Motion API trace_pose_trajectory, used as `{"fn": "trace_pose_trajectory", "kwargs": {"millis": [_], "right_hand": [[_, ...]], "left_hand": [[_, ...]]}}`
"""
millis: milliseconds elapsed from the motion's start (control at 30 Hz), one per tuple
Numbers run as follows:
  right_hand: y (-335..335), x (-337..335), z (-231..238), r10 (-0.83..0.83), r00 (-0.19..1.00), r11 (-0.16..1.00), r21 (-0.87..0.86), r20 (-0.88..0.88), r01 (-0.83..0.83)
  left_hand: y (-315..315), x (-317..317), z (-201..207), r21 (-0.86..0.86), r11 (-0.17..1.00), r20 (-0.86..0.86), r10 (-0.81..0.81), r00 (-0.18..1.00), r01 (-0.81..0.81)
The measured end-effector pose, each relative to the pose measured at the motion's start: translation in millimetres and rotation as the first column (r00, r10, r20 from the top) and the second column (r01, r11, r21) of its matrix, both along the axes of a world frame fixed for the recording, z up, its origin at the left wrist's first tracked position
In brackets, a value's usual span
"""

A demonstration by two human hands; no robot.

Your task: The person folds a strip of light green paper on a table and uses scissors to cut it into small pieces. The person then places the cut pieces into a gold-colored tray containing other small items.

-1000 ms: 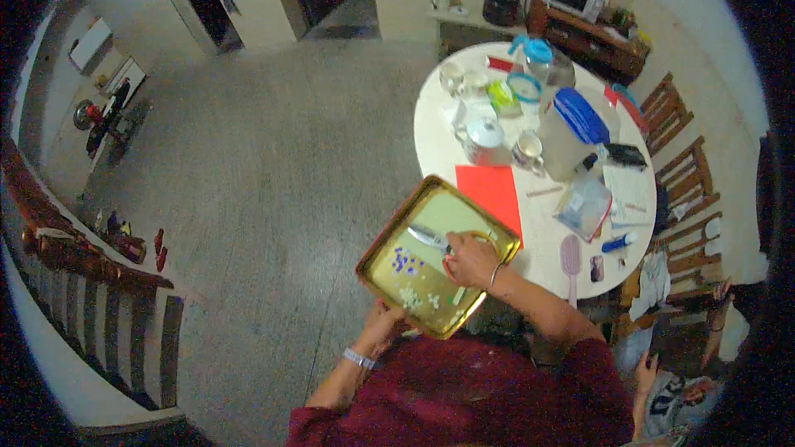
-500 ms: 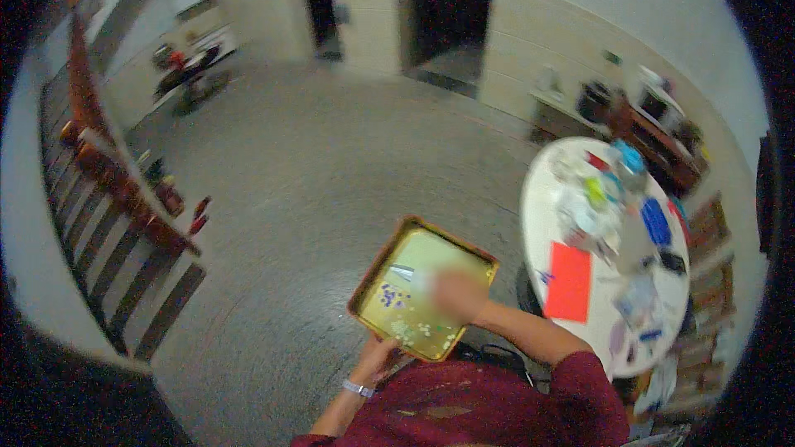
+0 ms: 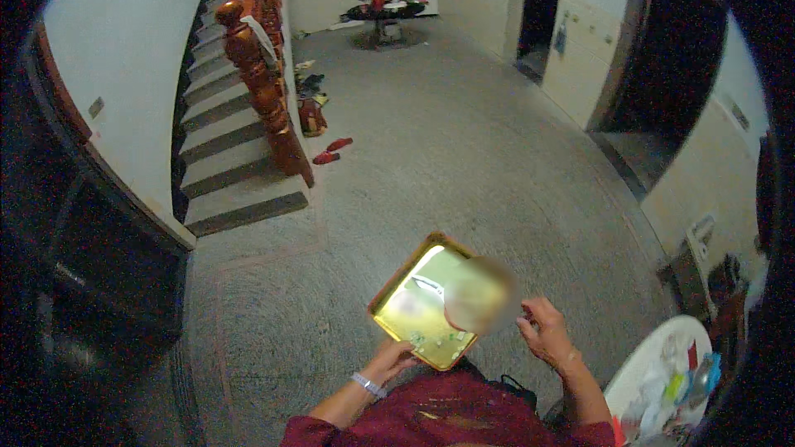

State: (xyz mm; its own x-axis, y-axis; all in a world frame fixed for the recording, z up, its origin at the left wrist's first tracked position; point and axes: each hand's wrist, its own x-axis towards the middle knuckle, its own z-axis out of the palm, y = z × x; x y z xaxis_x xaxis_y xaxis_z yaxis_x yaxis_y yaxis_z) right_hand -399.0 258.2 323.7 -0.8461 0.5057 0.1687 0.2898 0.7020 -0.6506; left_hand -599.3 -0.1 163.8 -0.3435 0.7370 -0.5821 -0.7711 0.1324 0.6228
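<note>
A shallow yellow-gold tray (image 3: 391, 319) with a brown-red rim is tilted in front of my body. My left hand (image 3: 392, 359) grips its near left edge, the thumb over the rim. Small pale pieces (image 3: 420, 339) lie near the tray's near edge. A narrow whitish shape (image 3: 428, 284) shows farther in; I cannot tell whether it is a thing or a reflection. Blur hides the tray's right part. Off the right side, apart from the tray, my right hand (image 3: 546, 335) has its fingers curled toward the thumb. What they hold, if anything, cannot be made out.
A white oval table (image 3: 642, 372) with bags and other clutter stands at the lower right. Stairs (image 3: 236, 161) with a carved wooden newel post (image 3: 261, 87) rise at the left. Red slippers (image 3: 333, 151) lie by them, and a motorbike (image 3: 385, 8) is parked far back.
My view has swung left, so more of the stairs shows and less of the table. My right hand has moved from over the tray to its right side. The left still holds the tray.
</note>
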Motion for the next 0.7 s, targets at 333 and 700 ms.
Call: {"fn": "trace_pose_trajectory", "kwargs": {"millis": [333, 700], "right_hand": [[122, 52, -6, 0.292, 0.849, 0.955, -0.092, 0.440, -0.281], [285, 86, -123, 0.188, 0.786, 0.963, -0.270, 0.589, -0.028]], "left_hand": [[17, 64, 22, -0.083, 0.921, -0.311, 0.338, 0.888, -0.380], [87, 68, 126, 0.094, 0.691, -0.282, 0.709, 0.646, -0.717]]}}
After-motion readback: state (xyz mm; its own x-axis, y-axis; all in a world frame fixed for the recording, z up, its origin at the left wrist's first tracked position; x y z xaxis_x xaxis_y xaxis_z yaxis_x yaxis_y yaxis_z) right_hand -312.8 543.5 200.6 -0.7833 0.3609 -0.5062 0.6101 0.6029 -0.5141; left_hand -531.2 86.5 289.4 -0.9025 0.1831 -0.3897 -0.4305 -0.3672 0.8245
